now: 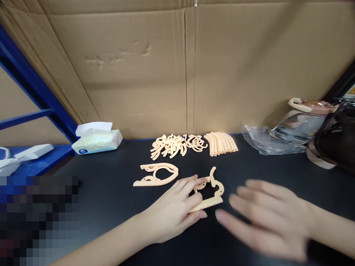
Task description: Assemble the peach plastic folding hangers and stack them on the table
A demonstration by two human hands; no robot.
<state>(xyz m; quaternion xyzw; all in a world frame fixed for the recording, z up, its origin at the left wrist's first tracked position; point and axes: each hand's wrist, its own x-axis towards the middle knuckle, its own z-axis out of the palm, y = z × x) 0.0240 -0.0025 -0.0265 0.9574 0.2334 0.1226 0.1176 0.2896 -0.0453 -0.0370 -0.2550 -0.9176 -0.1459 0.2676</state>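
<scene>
My left hand (181, 205) lies over a beige plastic folding hanger (208, 203) on the dark tabletop, its thumb and fingers around the near arm. The palm and fingers hide part of that hanger. A curved hook piece (213, 176) sticks up at its far right side. To the right, my right hand (263, 218) is held apart from the hanger, smeared by motion, with its fingers spread and nothing visible in them. Beyond my left hand lies another folding hanger (166, 181), its arms folded toward the left.
At the back of the black table (111, 192) are a pile of short curved pieces (169, 145), small hooks (197, 143) and a row of long arms (222, 143). A tissue pack (97, 140) stands back left; a plastic bag (260, 140) and a bottle (299, 123) are back right.
</scene>
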